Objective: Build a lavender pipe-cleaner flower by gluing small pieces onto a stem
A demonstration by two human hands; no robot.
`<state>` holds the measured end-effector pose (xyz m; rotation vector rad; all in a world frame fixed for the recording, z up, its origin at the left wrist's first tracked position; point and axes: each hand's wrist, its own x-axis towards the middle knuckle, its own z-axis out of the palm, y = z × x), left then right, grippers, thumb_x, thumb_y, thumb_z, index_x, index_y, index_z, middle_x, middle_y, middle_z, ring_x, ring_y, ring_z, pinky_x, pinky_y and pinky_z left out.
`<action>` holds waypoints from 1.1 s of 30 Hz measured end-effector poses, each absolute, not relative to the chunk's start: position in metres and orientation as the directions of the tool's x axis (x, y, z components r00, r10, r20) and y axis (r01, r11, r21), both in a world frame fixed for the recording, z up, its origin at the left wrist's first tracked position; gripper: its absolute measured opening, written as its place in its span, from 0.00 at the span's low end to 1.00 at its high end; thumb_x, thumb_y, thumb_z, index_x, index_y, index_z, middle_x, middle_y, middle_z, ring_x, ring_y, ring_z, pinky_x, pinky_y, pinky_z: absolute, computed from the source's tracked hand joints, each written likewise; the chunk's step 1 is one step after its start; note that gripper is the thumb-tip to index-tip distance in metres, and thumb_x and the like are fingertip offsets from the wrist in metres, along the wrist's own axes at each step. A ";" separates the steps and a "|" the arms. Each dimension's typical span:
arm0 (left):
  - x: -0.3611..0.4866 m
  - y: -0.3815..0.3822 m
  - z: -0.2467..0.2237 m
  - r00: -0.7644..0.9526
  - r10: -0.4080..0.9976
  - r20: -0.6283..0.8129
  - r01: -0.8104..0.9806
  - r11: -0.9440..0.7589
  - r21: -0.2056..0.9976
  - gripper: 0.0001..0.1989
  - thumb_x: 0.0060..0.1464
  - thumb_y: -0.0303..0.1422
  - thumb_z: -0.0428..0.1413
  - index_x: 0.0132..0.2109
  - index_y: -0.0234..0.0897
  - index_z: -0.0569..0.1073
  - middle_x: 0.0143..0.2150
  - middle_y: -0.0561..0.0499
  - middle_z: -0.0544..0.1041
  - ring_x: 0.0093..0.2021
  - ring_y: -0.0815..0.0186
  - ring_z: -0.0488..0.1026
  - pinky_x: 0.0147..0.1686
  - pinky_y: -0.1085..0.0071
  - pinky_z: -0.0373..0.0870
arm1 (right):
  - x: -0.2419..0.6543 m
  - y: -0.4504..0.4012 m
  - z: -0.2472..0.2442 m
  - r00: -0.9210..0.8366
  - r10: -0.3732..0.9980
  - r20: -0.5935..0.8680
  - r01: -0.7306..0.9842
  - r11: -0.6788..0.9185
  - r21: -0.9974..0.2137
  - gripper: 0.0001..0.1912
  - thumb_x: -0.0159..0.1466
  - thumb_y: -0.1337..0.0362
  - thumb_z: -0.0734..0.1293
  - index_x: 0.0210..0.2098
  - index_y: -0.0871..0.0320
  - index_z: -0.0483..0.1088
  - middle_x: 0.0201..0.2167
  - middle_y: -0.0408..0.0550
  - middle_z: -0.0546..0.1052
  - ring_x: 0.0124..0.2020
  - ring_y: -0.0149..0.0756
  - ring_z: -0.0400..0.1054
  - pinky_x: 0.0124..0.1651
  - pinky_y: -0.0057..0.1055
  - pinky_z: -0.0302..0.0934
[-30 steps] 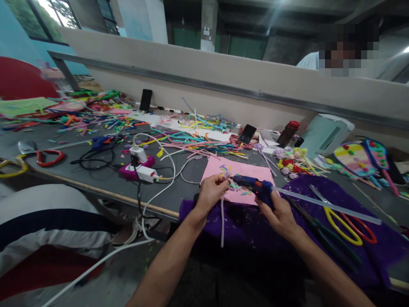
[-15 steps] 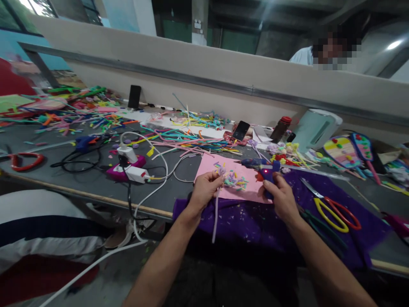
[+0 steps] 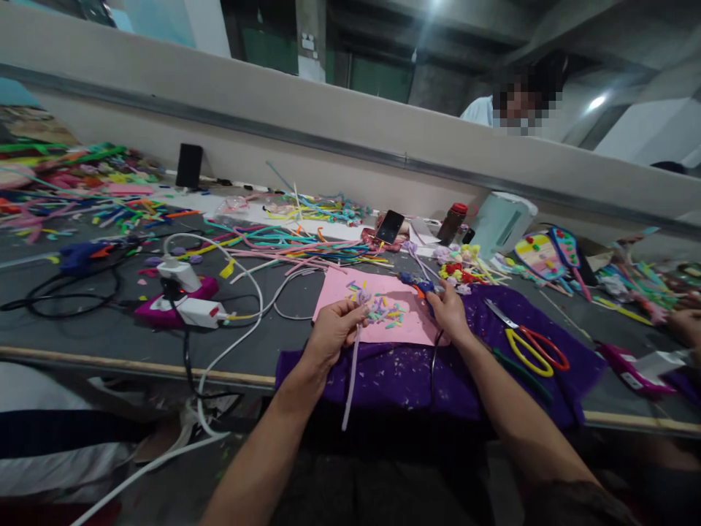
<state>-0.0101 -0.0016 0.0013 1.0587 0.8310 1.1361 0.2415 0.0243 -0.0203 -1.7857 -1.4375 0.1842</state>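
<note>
Your left hand [image 3: 335, 329]: pinching a lilac stem [image 3: 351, 381] at the pink sheet [image 3: 419, 330]; likely light, soft, bendable; best held below its curled top. Glue gun [image 3: 410, 280], sheet's right side: rigid, probably heavier; your right hand [image 3: 451, 314] grips its handle.

Both forearms angle inward from below; the left hand [image 3: 338, 326] pinches, thumb against fingertips, and the right hand [image 3: 445, 310], well apart from it, curls its fingers in a grip.
</note>
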 end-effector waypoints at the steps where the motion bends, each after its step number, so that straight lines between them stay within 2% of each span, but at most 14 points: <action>1: -0.010 -0.002 0.002 0.249 0.968 -0.003 -0.302 0.081 0.950 0.14 0.40 0.39 0.59 0.24 0.31 0.67 0.18 0.54 0.69 0.09 0.82 0.51 0.09 0.80 0.40 | 0.242 0.025 -0.020 0.344 0.866 0.363 0.792 -0.060 -0.607 0.29 0.58 0.56 0.58 0.54 0.66 0.55 0.28 0.50 0.74 0.30 0.40 0.69 0.29 0.31 0.58; 4: -0.011 -0.002 0.003 0.258 0.966 -0.011 -0.310 0.094 0.946 0.13 0.40 0.38 0.59 0.24 0.31 0.68 0.19 0.54 0.70 0.09 0.82 0.51 0.09 0.80 0.40 | 0.239 0.024 -0.016 0.333 0.882 0.334 0.894 -0.183 -0.408 0.27 0.59 0.56 0.58 0.54 0.64 0.56 0.30 0.52 0.75 0.34 0.44 0.69 0.31 0.32 0.58; 8: -0.012 -0.003 0.003 0.288 0.957 -0.031 -0.319 0.126 0.939 0.13 0.41 0.38 0.59 0.23 0.31 0.68 0.19 0.54 0.70 0.09 0.82 0.51 0.08 0.80 0.40 | 0.232 0.016 -0.009 0.295 0.909 0.293 0.922 -0.191 -0.335 0.21 0.60 0.56 0.58 0.49 0.62 0.61 0.33 0.54 0.75 0.35 0.43 0.69 0.32 0.33 0.58; 10: -0.013 -0.003 0.002 0.336 0.941 -0.044 -0.330 0.161 0.930 0.13 0.42 0.38 0.58 0.24 0.31 0.68 0.19 0.54 0.70 0.09 0.82 0.51 0.08 0.80 0.39 | 0.226 0.008 -0.002 0.245 0.904 0.350 0.942 -0.136 -0.306 0.19 0.59 0.56 0.59 0.46 0.60 0.64 0.37 0.55 0.73 0.39 0.44 0.68 0.36 0.35 0.58; 12: -0.014 -0.002 0.001 0.382 0.922 -0.066 -0.337 0.205 0.919 0.13 0.42 0.38 0.58 0.23 0.31 0.68 0.17 0.54 0.69 0.09 0.83 0.49 0.08 0.79 0.38 | 0.218 -0.001 0.008 0.119 0.860 0.497 0.960 0.028 -0.280 0.17 0.59 0.57 0.61 0.44 0.59 0.67 0.42 0.56 0.71 0.44 0.44 0.65 0.41 0.36 0.57; 13: -0.014 -0.002 0.001 0.402 0.913 -0.077 -0.340 0.226 0.913 0.14 0.42 0.38 0.59 0.23 0.31 0.68 0.17 0.55 0.68 0.08 0.83 0.49 0.08 0.79 0.37 | 0.212 -0.006 0.014 0.051 0.837 0.545 0.940 0.144 -0.309 0.15 0.59 0.59 0.61 0.42 0.59 0.68 0.42 0.54 0.71 0.43 0.42 0.65 0.43 0.36 0.57; 15: -0.015 -0.001 0.000 0.430 0.898 -0.091 -0.349 0.258 0.901 0.13 0.42 0.38 0.58 0.23 0.30 0.69 0.15 0.55 0.66 0.08 0.83 0.48 0.08 0.79 0.37 | 0.197 -0.014 0.025 -0.117 0.845 0.522 0.794 0.395 -0.461 0.11 0.60 0.60 0.60 0.39 0.58 0.69 0.35 0.49 0.73 0.35 0.35 0.67 0.37 0.30 0.60; 17: -0.016 0.000 -0.002 0.455 0.885 -0.095 -0.359 0.280 0.890 0.13 0.43 0.38 0.58 0.24 0.30 0.69 0.14 0.56 0.65 0.08 0.82 0.47 0.08 0.79 0.37 | 0.180 -0.019 0.033 -0.242 0.828 0.506 0.622 0.533 -0.573 0.11 0.60 0.61 0.61 0.40 0.57 0.68 0.34 0.47 0.73 0.32 0.32 0.67 0.32 0.27 0.61; 20: -0.016 0.002 -0.005 0.502 0.860 -0.094 -0.365 0.309 0.878 0.13 0.44 0.38 0.58 0.24 0.30 0.69 0.13 0.57 0.62 0.08 0.82 0.46 0.08 0.80 0.36 | 0.160 -0.021 0.036 -0.378 0.715 0.588 0.487 0.694 -0.530 0.08 0.59 0.64 0.64 0.38 0.56 0.69 0.33 0.47 0.73 0.31 0.31 0.67 0.28 0.26 0.61; 23: -0.018 0.004 -0.006 0.544 0.831 -0.113 -0.362 0.354 0.862 0.13 0.43 0.37 0.58 0.23 0.30 0.69 0.11 0.59 0.59 0.08 0.82 0.46 0.08 0.80 0.36 | 0.153 -0.018 0.033 -0.424 0.646 0.635 0.469 0.756 -0.457 0.05 0.59 0.67 0.63 0.35 0.56 0.70 0.31 0.47 0.73 0.31 0.31 0.66 0.29 0.27 0.61; 27: -0.018 0.004 -0.005 0.569 0.812 -0.129 -0.374 0.395 0.839 0.12 0.42 0.36 0.59 0.23 0.30 0.68 0.12 0.58 0.61 0.07 0.82 0.46 0.08 0.79 0.35 | 0.156 -0.016 0.028 -0.462 0.633 0.621 0.492 0.766 -0.414 0.05 0.60 0.68 0.63 0.35 0.57 0.69 0.32 0.48 0.72 0.31 0.31 0.66 0.32 0.28 0.62; 33: -0.014 0.001 -0.007 0.499 0.856 -0.138 -0.269 0.304 0.914 0.14 0.42 0.38 0.58 0.22 0.29 0.68 0.12 0.57 0.63 0.07 0.82 0.47 0.08 0.80 0.37 | 0.167 -0.015 0.033 -0.489 0.634 0.599 0.520 0.763 -0.383 0.04 0.61 0.69 0.61 0.33 0.58 0.68 0.30 0.47 0.71 0.32 0.31 0.66 0.33 0.28 0.60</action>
